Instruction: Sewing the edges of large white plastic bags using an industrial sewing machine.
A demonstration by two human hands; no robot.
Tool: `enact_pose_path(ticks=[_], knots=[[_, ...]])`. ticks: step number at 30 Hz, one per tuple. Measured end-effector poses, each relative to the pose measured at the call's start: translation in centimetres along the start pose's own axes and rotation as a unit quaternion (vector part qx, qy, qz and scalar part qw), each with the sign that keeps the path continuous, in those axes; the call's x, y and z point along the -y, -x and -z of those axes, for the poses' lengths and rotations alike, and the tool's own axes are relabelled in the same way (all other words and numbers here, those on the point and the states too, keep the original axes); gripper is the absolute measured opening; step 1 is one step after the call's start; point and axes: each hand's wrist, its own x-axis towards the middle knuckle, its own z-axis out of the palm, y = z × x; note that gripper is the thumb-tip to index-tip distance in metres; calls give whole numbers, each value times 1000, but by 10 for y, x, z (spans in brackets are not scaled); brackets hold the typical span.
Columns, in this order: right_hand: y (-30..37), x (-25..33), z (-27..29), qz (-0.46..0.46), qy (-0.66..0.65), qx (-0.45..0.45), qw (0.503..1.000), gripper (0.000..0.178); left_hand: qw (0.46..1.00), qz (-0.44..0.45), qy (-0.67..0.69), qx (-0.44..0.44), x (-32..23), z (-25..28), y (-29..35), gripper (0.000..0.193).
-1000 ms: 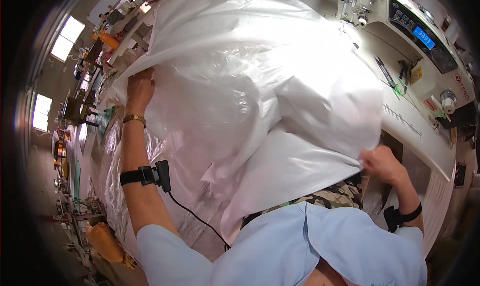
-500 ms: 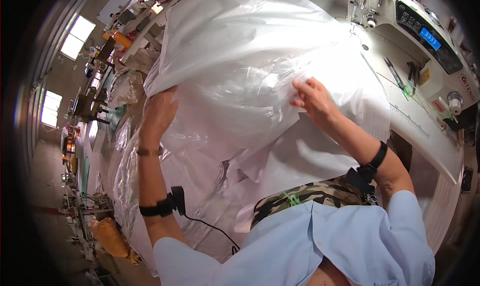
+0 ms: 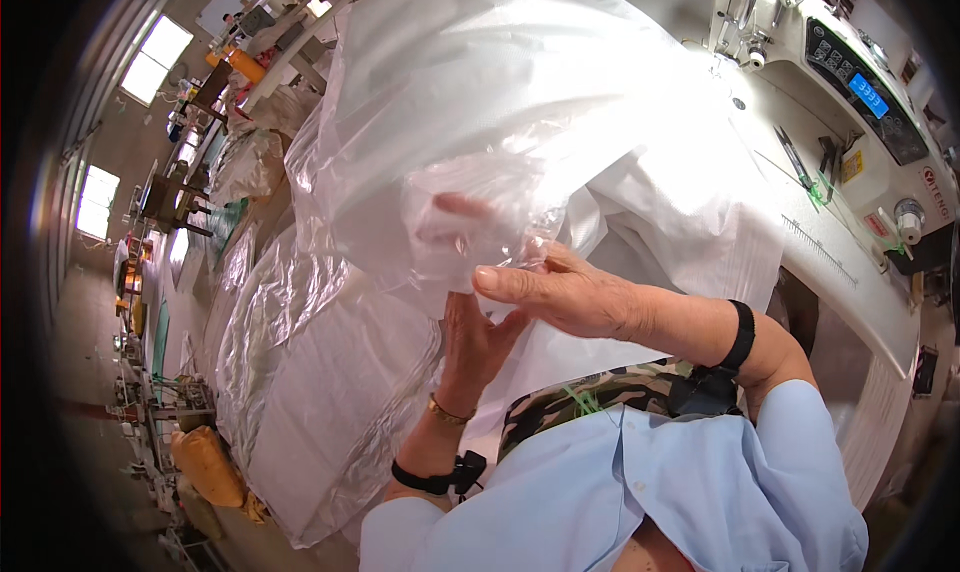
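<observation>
A large sheet of thin translucent white plastic [image 3: 440,82] spreads over the table and hangs toward my lap. My left hand [image 3: 470,342] reaches up from below, its fingers behind or inside a bunched fold of clear film [image 3: 480,177]; they show blurred through it, stretched out and apart, with the thumb outside. My right hand [image 3: 575,297] comes in from the right, close against the left one. Its fingers curl behind the film's edge and its thumb lies across the front, pointing left. How firmly it grips is partly hidden.
At the upper right stands a white sewing machine [image 3: 850,82] with a lit display. Thread snips [image 3: 795,157] lie on its bed beside a printed ruler scale [image 3: 820,249]. More crinkled clear plastic [image 3: 270,372] is heaped at my left, and a yellow sack [image 3: 208,464] sits on the floor beyond.
My left hand has moved right and nearer me, from the sheet's left edge into the film. My right hand has come down and left to meet it. The film between them has bunched up.
</observation>
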Motion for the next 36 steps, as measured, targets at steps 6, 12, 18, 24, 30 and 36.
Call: enact_pose_path(ticks=[6, 12, 18, 24, 30, 36], knots=[[-1, 20, -43, 97, -242, 95, 961, 71, 977, 136, 128, -105, 43, 0, -1, 69], [10, 20, -25, 81, -299, 75, 948, 67, 955, -90, -221, 178, 107, 105, 76, 67], [40, -20, 31, 1, -358, -84, 930, 65, 784, 484, 383, 67, 60, 171, 123, 50], [62, -97, 69, -192, -152, -302, 921, 39, 723, 533, 1, 439, 64, 129, 161, 19], [80, -88, 69, -158, -132, -362, 909, 23, 955, 18, -105, 277, -22, 95, 32, 23], [81, -96, 62, -120, -51, -322, 938, 39, 967, -88, 14, 237, -89, 2, -11, 28]])
